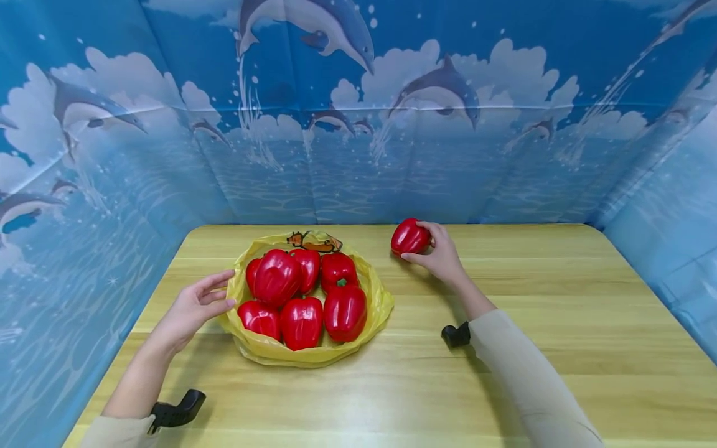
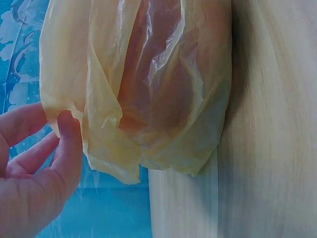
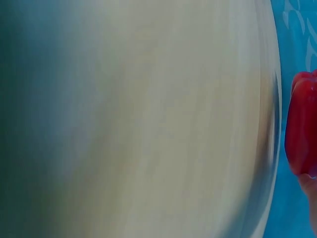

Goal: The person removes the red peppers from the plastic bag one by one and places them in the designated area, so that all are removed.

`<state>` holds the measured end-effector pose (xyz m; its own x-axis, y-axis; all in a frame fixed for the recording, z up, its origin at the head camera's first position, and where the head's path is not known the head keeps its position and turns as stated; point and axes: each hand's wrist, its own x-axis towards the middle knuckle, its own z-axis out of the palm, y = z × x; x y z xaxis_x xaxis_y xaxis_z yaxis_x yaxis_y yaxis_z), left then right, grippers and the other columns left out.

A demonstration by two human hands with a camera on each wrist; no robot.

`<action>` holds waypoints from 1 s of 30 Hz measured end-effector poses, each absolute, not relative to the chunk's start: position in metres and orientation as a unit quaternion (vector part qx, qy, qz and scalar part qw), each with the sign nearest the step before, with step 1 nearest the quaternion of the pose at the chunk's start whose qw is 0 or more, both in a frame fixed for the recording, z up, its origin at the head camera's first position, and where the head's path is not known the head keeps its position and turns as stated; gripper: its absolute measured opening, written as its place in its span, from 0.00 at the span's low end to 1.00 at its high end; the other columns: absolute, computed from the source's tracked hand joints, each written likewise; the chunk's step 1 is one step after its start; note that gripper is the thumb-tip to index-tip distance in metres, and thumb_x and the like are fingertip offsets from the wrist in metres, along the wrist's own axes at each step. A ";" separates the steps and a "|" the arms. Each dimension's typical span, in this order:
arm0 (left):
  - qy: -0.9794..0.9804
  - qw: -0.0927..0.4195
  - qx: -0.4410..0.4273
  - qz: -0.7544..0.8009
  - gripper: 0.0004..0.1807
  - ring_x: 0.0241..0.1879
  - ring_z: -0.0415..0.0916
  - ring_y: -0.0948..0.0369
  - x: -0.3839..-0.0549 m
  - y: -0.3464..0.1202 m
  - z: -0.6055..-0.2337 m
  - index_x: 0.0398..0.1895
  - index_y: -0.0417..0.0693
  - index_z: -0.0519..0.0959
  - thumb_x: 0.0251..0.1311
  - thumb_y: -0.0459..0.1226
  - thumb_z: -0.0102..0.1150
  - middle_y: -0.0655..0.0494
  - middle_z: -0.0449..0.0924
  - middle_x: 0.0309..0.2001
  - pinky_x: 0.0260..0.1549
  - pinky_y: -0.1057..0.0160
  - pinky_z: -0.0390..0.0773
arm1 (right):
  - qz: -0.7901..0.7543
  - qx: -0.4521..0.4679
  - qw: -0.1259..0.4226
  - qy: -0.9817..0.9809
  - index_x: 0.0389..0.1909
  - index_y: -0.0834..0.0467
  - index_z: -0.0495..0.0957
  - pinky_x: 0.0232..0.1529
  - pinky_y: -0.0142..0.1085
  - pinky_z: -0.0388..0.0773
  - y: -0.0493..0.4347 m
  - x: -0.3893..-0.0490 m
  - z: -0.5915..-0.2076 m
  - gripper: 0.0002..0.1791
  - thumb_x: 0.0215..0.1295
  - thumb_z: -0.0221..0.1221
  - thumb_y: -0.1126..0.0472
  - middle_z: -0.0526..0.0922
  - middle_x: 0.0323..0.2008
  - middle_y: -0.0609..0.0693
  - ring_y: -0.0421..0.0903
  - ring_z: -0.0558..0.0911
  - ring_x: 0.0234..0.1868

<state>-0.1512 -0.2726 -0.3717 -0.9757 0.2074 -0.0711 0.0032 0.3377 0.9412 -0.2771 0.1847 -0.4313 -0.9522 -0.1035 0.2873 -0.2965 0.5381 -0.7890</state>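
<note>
A yellow plastic bag with its mouth spread wide stands on the left half of the table, holding several shiny red bell peppers. At the bag's left rim, my left hand pinches the thin plastic; the left wrist view shows the bag's edge between thumb and fingers. My right hand grips a single red bell pepper near the table's back edge, right of the bag. In the right wrist view this pepper appears at the right border, with a fingertip against its lower end.
The wooden table reaches out to the right of both hands. A blue curtain printed with dolphins hangs behind the table and along its sides. Black wrist mounts sit on both forearms.
</note>
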 end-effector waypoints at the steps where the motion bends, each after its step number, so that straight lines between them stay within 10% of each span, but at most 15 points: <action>1: 0.813 0.090 0.064 0.572 0.35 0.47 0.69 0.67 -0.151 -0.272 -0.372 0.68 0.34 0.56 0.60 0.32 0.58 0.34 0.58 0.63 0.42 0.70 0.76 | 0.464 0.111 0.105 -0.873 0.63 0.59 0.64 0.52 0.53 0.71 0.184 -0.279 -0.432 0.41 0.48 0.71 0.59 0.62 0.61 0.59 0.57 0.63 0.60; 30: 0.813 0.090 0.054 0.572 0.34 0.57 0.60 0.43 -0.151 -0.274 -0.369 0.68 0.34 0.56 0.61 0.32 0.56 0.33 0.57 0.63 0.42 0.72 0.74 | 0.455 0.096 0.090 -0.881 0.64 0.57 0.64 0.51 0.53 0.72 0.171 -0.298 -0.434 0.41 0.48 0.71 0.58 0.60 0.62 0.60 0.59 0.63 0.60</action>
<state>-0.1507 -0.2742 -0.3689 -0.9780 0.1911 -0.0837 -0.0142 0.3395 0.9405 -0.2983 0.1708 -0.4336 -0.9652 -0.0878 0.2463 -0.2516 0.5681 -0.7836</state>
